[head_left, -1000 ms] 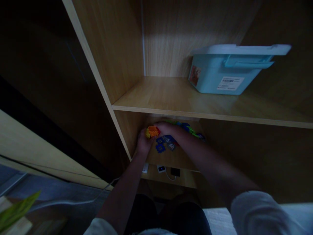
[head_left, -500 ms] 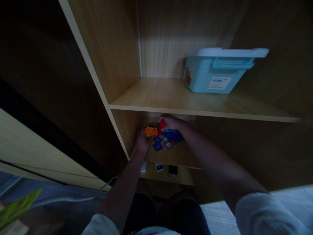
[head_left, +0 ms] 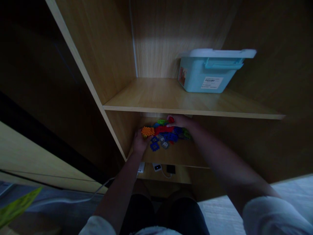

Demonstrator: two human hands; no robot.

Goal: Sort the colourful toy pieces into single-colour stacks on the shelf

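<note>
On the lower shelf, my left hand (head_left: 140, 142) is closed around a stack of orange notched plastic building pieces (head_left: 148, 131). A row of red pieces (head_left: 163, 130) runs on from the orange stack toward the right; whether they are joined is too dim to tell. My right hand (head_left: 181, 121) grips a red piece (head_left: 171, 119) above the far end of that row. Green pieces (head_left: 162, 121) lie just left of its fingers. Blue notched pieces (head_left: 155, 146) and grey pieces (head_left: 165, 144) lie loose in front of the row.
A light-blue lidded storage box (head_left: 207, 73) stands on the upper shelf (head_left: 156, 94), whose front edge hangs over my hands. Below, a white device (head_left: 157, 167) with a cable and a dark phone-like object (head_left: 171, 169) lie on another shelf. The cabinet side wall (head_left: 117, 130) is close at left.
My right hand has moved right along the pieces, and a longer red row now shows beside the orange stack. Green pieces have come into sight. My left hand keeps its hold.
</note>
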